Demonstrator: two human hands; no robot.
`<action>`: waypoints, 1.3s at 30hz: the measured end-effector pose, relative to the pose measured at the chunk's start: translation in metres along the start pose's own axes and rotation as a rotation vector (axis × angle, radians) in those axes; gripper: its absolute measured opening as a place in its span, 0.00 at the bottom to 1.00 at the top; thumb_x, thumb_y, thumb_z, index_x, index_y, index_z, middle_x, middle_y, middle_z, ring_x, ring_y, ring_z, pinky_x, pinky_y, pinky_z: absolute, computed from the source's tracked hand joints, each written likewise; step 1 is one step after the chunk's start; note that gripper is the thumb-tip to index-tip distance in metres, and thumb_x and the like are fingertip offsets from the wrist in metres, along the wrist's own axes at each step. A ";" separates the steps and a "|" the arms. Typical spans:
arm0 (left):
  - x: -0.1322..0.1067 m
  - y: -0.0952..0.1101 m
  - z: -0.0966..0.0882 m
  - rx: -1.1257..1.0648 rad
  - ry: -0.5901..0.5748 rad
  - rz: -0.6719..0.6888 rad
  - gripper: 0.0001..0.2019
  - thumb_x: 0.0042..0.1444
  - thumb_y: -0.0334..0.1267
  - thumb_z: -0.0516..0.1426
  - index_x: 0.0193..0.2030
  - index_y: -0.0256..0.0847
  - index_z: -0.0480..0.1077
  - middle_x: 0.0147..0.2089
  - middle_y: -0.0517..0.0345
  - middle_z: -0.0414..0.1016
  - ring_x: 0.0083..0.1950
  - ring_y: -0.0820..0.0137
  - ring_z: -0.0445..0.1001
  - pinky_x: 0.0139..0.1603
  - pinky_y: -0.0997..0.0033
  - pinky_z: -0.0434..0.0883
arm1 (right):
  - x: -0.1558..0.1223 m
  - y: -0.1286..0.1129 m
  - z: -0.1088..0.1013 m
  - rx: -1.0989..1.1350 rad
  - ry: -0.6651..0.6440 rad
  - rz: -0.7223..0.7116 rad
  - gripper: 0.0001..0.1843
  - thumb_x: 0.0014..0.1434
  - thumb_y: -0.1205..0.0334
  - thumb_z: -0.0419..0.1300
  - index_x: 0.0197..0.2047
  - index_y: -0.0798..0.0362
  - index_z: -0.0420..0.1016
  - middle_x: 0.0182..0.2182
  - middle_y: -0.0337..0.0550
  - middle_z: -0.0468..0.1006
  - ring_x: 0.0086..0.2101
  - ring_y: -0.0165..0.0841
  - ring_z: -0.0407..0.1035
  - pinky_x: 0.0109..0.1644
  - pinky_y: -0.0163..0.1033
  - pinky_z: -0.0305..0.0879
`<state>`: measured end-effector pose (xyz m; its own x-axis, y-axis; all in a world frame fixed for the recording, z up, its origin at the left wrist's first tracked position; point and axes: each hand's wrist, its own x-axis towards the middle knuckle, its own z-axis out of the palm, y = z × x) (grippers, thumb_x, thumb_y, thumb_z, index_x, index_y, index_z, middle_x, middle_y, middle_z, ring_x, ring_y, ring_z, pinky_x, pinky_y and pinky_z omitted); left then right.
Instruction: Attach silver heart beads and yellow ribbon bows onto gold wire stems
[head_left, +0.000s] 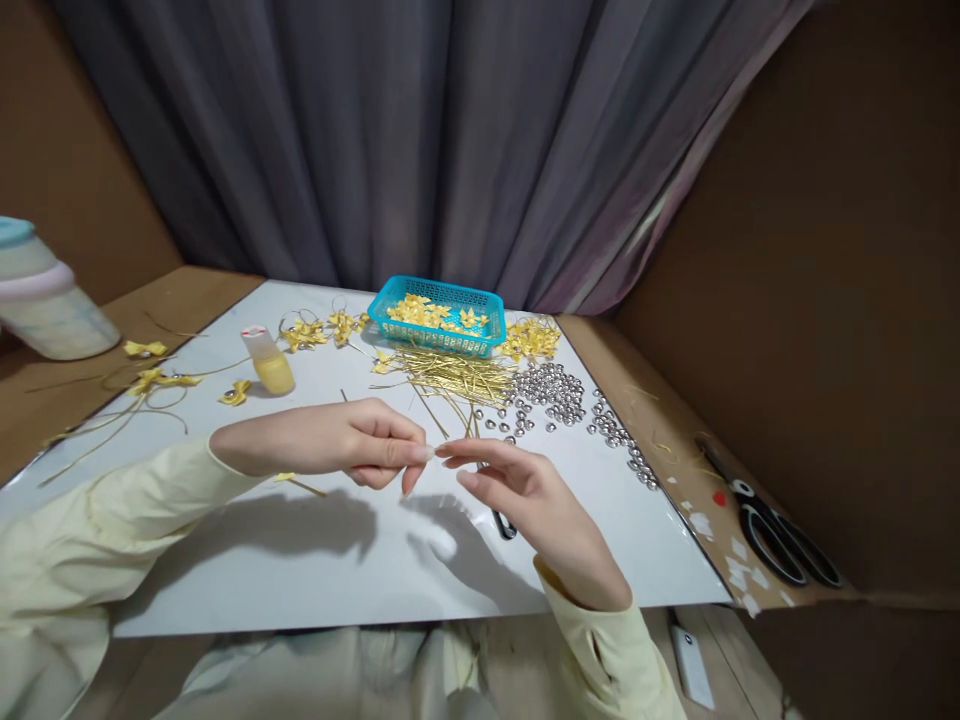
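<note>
My left hand (341, 445) and my right hand (525, 495) meet fingertip to fingertip above the white board (300, 560). Both pinch closed on something very small between them, too small to name. A thin gold strip (300, 484) lies on the board under my left wrist. A dark tool (504, 524) shows partly from under my right hand. Just beyond my fingers lie a bundle of gold strips (450, 375) and a heap of silver beads (551, 392).
A turquoise basket (439, 335) of yellow folded pieces stands at the back. A small glue bottle (270, 362) and yellow bows (161, 380) are at the left, a large jar (45, 295) at far left. Black scissors (780, 535) lie at the right.
</note>
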<state>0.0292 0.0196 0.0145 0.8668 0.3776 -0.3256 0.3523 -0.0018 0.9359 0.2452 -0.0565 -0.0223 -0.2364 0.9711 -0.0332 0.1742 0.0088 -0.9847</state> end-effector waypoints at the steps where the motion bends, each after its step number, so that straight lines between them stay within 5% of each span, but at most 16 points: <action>1: 0.000 -0.001 0.000 -0.001 -0.002 0.001 0.17 0.62 0.49 0.54 0.31 0.37 0.68 0.17 0.70 0.48 0.19 0.78 0.43 0.18 0.73 0.43 | 0.001 0.000 0.002 -0.010 -0.012 0.006 0.11 0.58 0.60 0.61 0.44 0.49 0.79 0.44 0.43 0.81 0.41 0.34 0.73 0.40 0.38 0.66; 7: 0.001 -0.003 -0.001 -0.019 -0.019 0.010 0.16 0.63 0.48 0.54 0.32 0.37 0.69 0.17 0.70 0.49 0.18 0.78 0.43 0.18 0.74 0.43 | 0.004 -0.003 0.009 -0.113 -0.013 -0.026 0.06 0.59 0.62 0.61 0.33 0.50 0.80 0.32 0.39 0.82 0.35 0.33 0.72 0.38 0.37 0.62; 14: 0.002 -0.004 0.002 -0.007 -0.041 -0.002 0.17 0.62 0.49 0.54 0.31 0.37 0.68 0.17 0.70 0.48 0.18 0.78 0.43 0.18 0.74 0.43 | 0.004 0.002 0.010 -0.107 0.274 -0.102 0.04 0.58 0.63 0.61 0.32 0.50 0.78 0.34 0.40 0.82 0.38 0.36 0.73 0.46 0.42 0.62; 23: 0.009 -0.009 0.010 0.054 -0.016 -0.011 0.19 0.62 0.52 0.53 0.30 0.37 0.68 0.18 0.70 0.49 0.20 0.77 0.46 0.20 0.74 0.47 | 0.009 0.010 0.023 0.344 0.361 -0.182 0.03 0.60 0.60 0.62 0.37 0.49 0.76 0.36 0.39 0.81 0.41 0.32 0.74 0.49 0.39 0.66; 32: 0.015 -0.011 0.017 0.093 0.054 0.025 0.20 0.62 0.53 0.52 0.31 0.37 0.69 0.20 0.69 0.52 0.22 0.76 0.49 0.24 0.74 0.50 | 0.002 0.007 0.037 0.426 0.469 -0.214 0.04 0.62 0.59 0.59 0.39 0.50 0.72 0.38 0.43 0.83 0.43 0.36 0.75 0.52 0.46 0.66; 39: 0.021 -0.005 0.021 0.130 0.046 0.021 0.24 0.61 0.58 0.50 0.31 0.36 0.68 0.21 0.68 0.53 0.22 0.76 0.51 0.24 0.75 0.52 | 0.003 0.004 0.047 0.704 0.440 -0.201 0.03 0.60 0.60 0.59 0.37 0.49 0.69 0.29 0.39 0.77 0.36 0.35 0.74 0.44 0.43 0.68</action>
<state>0.0531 0.0080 -0.0002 0.8585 0.4184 -0.2965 0.3793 -0.1290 0.9163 0.2002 -0.0645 -0.0345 0.2189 0.9725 0.0795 -0.5005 0.1819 -0.8464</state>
